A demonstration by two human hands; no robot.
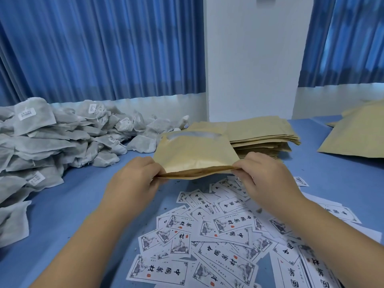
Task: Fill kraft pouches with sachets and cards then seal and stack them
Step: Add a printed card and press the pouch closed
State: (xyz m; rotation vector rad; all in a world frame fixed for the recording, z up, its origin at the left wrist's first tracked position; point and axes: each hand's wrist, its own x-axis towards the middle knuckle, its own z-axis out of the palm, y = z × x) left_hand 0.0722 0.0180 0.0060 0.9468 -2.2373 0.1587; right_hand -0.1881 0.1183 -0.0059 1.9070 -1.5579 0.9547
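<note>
A kraft pouch [195, 151] is held just above the blue table [68, 196], near the middle of the view, its mouth turned toward the person and its window strip at the far end. The left hand [135, 177] pinches the near left corner of the mouth and the right hand [264, 173] pinches the near right corner, fingers curled onto the paper edge. The mouth appears slightly parted between the two hands, though the shadow there makes it hard to be sure whether anything lies inside.

Just below the pouch and the hands, a loose spread of printed cards [224, 242] covers the near part of the table, overlapping at many angles. Behind the pouch, touching the white pillar's [253, 65] base, sits a stack of flat kraft pouches [264, 134]. To the left, a big heap of grey sachets [52, 140] with small white labels runs along the wall side of the table. At the far right edge lie more kraft pouches [357, 134], well apart from the stack. Blue curtains [99, 48] hang behind everything.
</note>
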